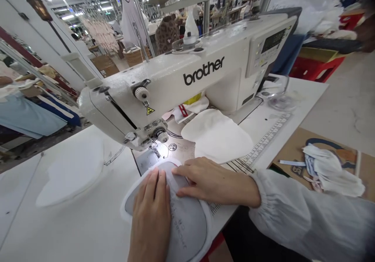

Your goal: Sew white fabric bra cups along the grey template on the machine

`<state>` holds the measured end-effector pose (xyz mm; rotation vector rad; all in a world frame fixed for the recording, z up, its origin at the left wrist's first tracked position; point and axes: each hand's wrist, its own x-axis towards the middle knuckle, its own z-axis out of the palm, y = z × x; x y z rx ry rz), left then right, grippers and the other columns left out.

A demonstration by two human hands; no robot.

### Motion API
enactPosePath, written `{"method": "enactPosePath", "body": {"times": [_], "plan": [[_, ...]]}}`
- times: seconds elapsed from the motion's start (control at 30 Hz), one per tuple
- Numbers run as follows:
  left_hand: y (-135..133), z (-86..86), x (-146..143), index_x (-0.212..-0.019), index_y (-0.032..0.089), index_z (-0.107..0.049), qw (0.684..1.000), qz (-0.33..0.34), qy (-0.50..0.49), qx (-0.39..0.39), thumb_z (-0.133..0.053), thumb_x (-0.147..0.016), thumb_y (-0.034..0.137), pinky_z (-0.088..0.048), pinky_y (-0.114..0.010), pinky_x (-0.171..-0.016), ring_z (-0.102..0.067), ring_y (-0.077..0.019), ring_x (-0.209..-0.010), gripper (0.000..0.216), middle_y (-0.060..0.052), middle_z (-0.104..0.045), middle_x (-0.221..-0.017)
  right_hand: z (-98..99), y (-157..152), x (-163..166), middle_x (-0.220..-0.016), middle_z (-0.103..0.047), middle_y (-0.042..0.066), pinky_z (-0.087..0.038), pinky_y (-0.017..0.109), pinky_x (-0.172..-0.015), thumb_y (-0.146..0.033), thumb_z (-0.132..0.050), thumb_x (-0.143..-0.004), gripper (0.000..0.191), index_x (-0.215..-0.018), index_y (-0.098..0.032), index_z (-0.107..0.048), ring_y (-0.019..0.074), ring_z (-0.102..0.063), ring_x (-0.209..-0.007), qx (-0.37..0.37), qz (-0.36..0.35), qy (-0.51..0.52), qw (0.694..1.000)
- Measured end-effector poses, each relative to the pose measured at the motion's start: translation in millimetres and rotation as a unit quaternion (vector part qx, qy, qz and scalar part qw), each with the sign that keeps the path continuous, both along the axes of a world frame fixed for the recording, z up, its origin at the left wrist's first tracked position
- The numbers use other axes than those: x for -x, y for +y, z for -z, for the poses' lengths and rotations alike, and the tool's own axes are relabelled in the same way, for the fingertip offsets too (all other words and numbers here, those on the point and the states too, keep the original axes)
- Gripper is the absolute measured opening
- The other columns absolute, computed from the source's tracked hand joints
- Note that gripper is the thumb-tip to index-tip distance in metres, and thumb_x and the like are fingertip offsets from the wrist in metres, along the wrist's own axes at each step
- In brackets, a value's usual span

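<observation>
My left hand (152, 215) lies flat, fingers stretched out, on a grey oval template (187, 219) that rests on a white fabric piece (129, 199) whose edge shows around it. My right hand (213, 182) presses flat on the template's upper right part, fingers together and pointing left toward the needle (156, 150) of the white Brother sewing machine (181, 78). The template's far tip sits just in front of the presser foot. Neither hand grips anything.
A stack of white fabric pieces (216, 135) lies right of the needle, another pile (73, 172) to the left on the white table (88, 227). A ruler strip (263, 142) runs along the table edge. Fabric scraps (331, 168) lie on cardboard at right.
</observation>
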<state>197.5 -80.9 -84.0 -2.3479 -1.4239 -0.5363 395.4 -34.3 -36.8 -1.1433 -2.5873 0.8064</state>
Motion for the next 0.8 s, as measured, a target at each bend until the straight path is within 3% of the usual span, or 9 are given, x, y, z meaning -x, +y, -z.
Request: {"method": "enactPosePath", "body": {"times": [0.17,0.27,0.37,0.5,0.6,0.7,0.8], "plan": [[-8,-3.9,-6,-0.127,0.001,-0.050,1.000,-0.006,-0.004,0.018,-0.042,-0.095,0.027,-0.056,-0.048,-0.090,-0.057,-0.0344,-0.120,0.042,-0.025,-0.058,-0.129,5.6,-6,1,-0.091,-0.063,0.005,-0.033,0.027,-0.052,-0.065,-0.056,-0.085,0.062,-0.121,-0.016,-0.053,0.0204,-0.061,-0.073,-0.071,-0.018,-0.101,0.992],[-14,-1.5,-13,-0.127,0.000,-0.049,0.999,-0.028,0.038,-0.010,-0.038,-0.094,0.015,-0.054,-0.051,-0.092,-0.057,-0.0363,-0.121,0.038,-0.028,-0.057,-0.130,10.8,-12,2,-0.091,-0.062,0.005,-0.035,0.028,-0.049,-0.069,-0.057,-0.081,0.071,-0.124,-0.013,-0.050,0.0211,-0.061,-0.073,-0.111,-0.017,-0.114,0.987],[-20,3.9,-21,-0.129,0.004,-0.047,0.997,-0.063,0.047,-0.006,-0.031,-0.091,0.004,-0.054,-0.047,-0.092,-0.055,-0.0332,-0.125,0.041,-0.026,-0.057,-0.132,17.6,-21,2,-0.089,-0.060,0.005,-0.042,0.032,-0.053,-0.060,-0.059,-0.086,0.059,-0.120,-0.011,-0.053,0.0209,-0.060,-0.072,-0.178,-0.009,-0.097,0.979],[-21,10.4,-27,-0.128,0.006,-0.049,0.996,-0.088,0.000,-0.004,-0.030,-0.093,0.005,-0.056,-0.042,-0.092,-0.055,-0.0288,-0.125,0.039,-0.022,-0.059,-0.131,25.1,-33,2,-0.090,-0.059,0.009,-0.045,0.033,-0.056,-0.041,-0.061,-0.092,0.034,-0.106,-0.009,-0.060,0.0220,-0.057,-0.075,-0.254,-0.010,-0.056,0.966],[-21,10.2,-30,-0.120,0.004,-0.056,0.995,-0.095,-0.012,-0.018,-0.032,-0.095,0.011,-0.055,-0.045,-0.091,-0.059,-0.0305,-0.120,0.035,-0.023,-0.063,-0.125,27.5,-41,-4,-0.102,-0.061,0.013,-0.049,0.037,-0.066,-0.035,-0.067,-0.088,0.033,-0.107,-0.009,-0.061,0.0246,-0.057,-0.085,-0.255,-0.044,-0.009,0.966],[-24,6.1,-34,-0.118,0.003,-0.059,0.994,-0.111,-0.015,-0.003,-0.036,-0.096,0.017,-0.055,-0.045,-0.092,-0.059,-0.0308,-0.120,0.035,-0.022,-0.064,-0.124,30.2,-46,-17,-0.120,-0.058,0.016,-0.049,0.043,-0.083,-0.047,-0.077,-0.076,0.063,-0.122,-0.010,-0.056,0.0283,-0.055,-0.100,-0.204,-0.063,0.021,0.977],[-27,4.4,-39,-0.124,0.000,-0.056,0.991,-0.122,-0.030,0.050,-0.038,-0.094,0.015,-0.052,-0.047,-0.097,-0.053,-0.0320,-0.127,0.038,-0.024,-0.058,-0.132,36.8,-49,-26,-0.132,-0.054,0.014,-0.046,0.045,-0.088,-0.050,-0.073,-0.080,0.072,-0.137,-0.016,-0.046,0.0291,-0.052,-0.108,-0.197,-0.073,0.024,0.977]]}}
